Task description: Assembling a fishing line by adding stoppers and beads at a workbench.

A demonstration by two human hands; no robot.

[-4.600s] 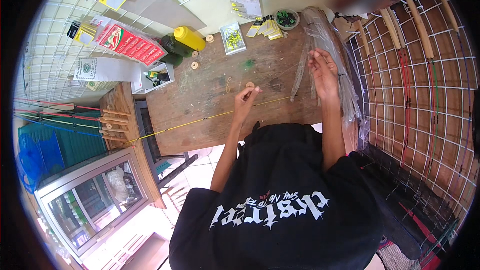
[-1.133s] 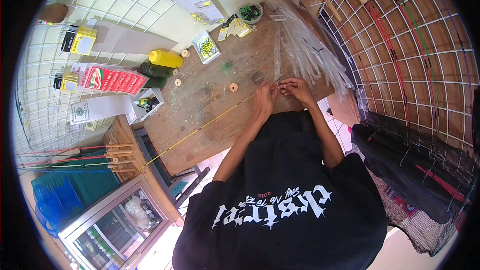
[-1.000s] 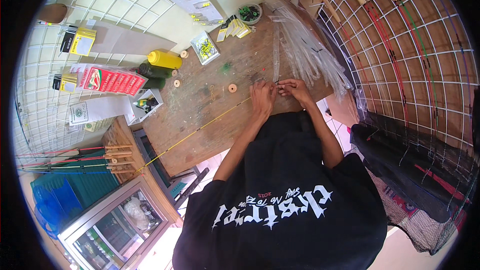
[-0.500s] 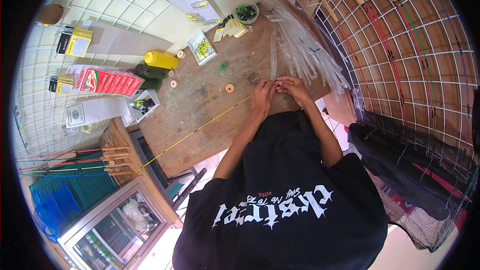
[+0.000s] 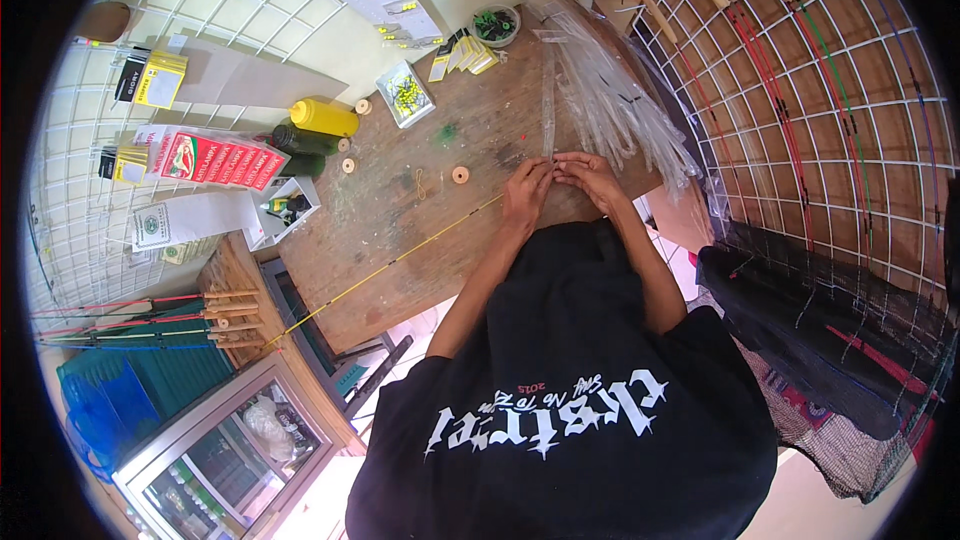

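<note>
My left hand (image 5: 525,190) and my right hand (image 5: 589,180) meet over the table, both closed, their fingertips pinched close together. A thin yellow rod (image 5: 385,266) with dark bands slants up from the lower left and runs into my left hand, which holds it. What sits between the fingertips is too small to make out. Just beyond them, the near end of a narrow clear plastic sleeve (image 5: 549,105) reaches the fingers; whether it is gripped I cannot tell. Left of my hands lie a wooden ring (image 5: 460,175) and a small yellow loop of cord (image 5: 420,184).
Clear plastic sleeves (image 5: 610,90) are heaped at the far right. Along the back stand a tub of green pieces (image 5: 494,26), a white box of yellow-green beads (image 5: 407,97) and a yellow bottle (image 5: 324,118). A wire grid (image 5: 830,90) with hanging rods rises on the right.
Almost nothing differs; the fingertips shift very slightly while staying pinched together.
</note>
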